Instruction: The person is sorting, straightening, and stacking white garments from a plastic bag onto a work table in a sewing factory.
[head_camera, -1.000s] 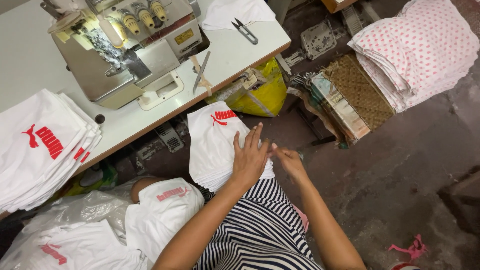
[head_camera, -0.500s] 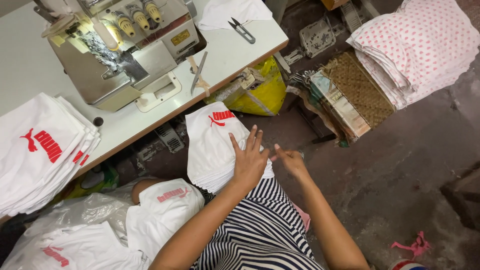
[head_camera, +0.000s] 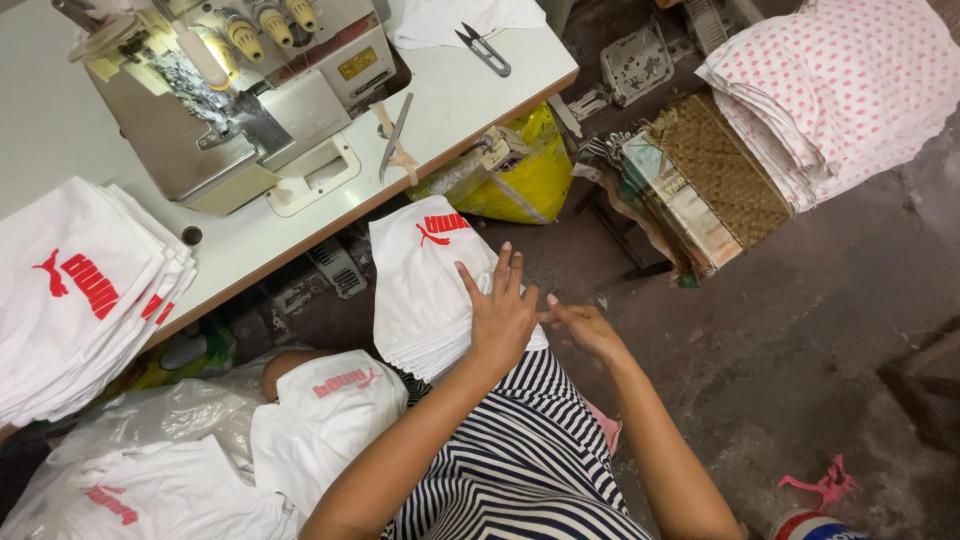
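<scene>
A stack of white fabric pieces with a red print (head_camera: 425, 285) rests on my lap, over a black-and-white striped garment (head_camera: 530, 460). My left hand (head_camera: 500, 312) lies flat on top of the stack, fingers spread. My right hand (head_camera: 580, 325) touches the stack's right edge beside the left hand, its fingers pinched at the edge; what they hold is unclear. A second white printed piece (head_camera: 325, 420) lies over my left knee.
An overlock sewing machine (head_camera: 230, 95) stands on the white table (head_camera: 470, 95), with thread snips (head_camera: 485, 48) and tweezers (head_camera: 393, 135). Another stack of white printed pieces (head_camera: 80, 290) sits at the table's left. Pink-dotted fabric (head_camera: 840, 90) is piled right, above a woven basket (head_camera: 715, 175).
Both hands have stayed on the lap stack with only a slight shift. The view has shifted slightly.
</scene>
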